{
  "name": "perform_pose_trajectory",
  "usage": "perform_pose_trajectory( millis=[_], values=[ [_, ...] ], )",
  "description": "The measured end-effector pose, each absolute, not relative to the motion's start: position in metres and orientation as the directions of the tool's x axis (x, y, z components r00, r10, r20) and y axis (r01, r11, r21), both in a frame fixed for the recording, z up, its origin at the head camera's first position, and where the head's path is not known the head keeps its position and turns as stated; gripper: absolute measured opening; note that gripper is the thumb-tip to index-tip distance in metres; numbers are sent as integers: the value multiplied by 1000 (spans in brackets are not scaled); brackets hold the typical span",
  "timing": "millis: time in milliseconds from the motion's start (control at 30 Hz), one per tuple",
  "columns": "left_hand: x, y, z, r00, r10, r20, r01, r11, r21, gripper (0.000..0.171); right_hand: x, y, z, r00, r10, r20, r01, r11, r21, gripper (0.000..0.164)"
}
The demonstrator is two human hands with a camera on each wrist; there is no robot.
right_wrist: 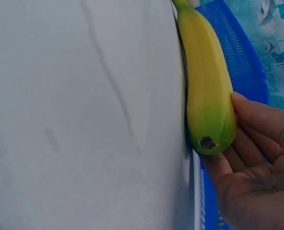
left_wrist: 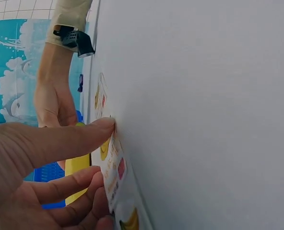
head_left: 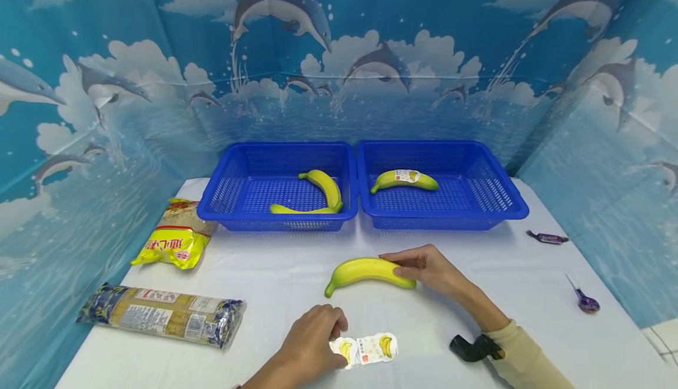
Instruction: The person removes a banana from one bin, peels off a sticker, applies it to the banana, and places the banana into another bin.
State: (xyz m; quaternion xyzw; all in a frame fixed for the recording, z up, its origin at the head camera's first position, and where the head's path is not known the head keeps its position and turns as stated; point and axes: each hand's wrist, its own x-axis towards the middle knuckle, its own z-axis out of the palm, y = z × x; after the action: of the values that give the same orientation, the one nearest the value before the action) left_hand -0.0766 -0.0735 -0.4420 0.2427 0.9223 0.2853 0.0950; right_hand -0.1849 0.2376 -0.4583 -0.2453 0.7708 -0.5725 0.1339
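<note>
A yellow banana (head_left: 365, 271) with greenish ends lies on the white table in front of the baskets. My right hand (head_left: 424, 268) grips its right end between thumb and fingers; the right wrist view shows the banana's dark tip (right_wrist: 208, 143) beside the palm. Nearer the front edge, my left hand (head_left: 315, 345) has its thumb and curled fingers at the left end of a strip of banana stickers (head_left: 377, 349). In the left wrist view, the thumb (left_wrist: 91, 134) and fingertips touch the sticker strip (left_wrist: 114, 167), which lies on the tabletop. Part of the strip is hidden by that hand.
The left blue basket (head_left: 278, 221) contains two bananas (head_left: 327, 188); the right one (head_left: 434, 222) has a banana with a sticker (head_left: 405, 180). At left lie a yellow food bag (head_left: 177, 239) and a noodle pack (head_left: 164, 315). A wrapped candy (head_left: 548, 238) and lollipop (head_left: 587, 302) lie right.
</note>
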Motion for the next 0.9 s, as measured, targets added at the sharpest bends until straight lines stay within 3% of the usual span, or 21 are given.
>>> perform_pose_trajectory(
  millis=[400,667,900],
  values=[
    [-84,-72,-437,-859,493,-141,285,688,667,39,-184,240,-458,-854,-516,74,-224,237,-945,38],
    [-96,-77,-431,-786,586,-195,190,530,826,25,-179,245,-444,-878,-470,96,-254,286,-924,40],
    [-106,-76,-421,-772,610,-177,206,503,839,20,-172,244,-419,-819,-533,211,-378,227,-897,37]
  ],
)
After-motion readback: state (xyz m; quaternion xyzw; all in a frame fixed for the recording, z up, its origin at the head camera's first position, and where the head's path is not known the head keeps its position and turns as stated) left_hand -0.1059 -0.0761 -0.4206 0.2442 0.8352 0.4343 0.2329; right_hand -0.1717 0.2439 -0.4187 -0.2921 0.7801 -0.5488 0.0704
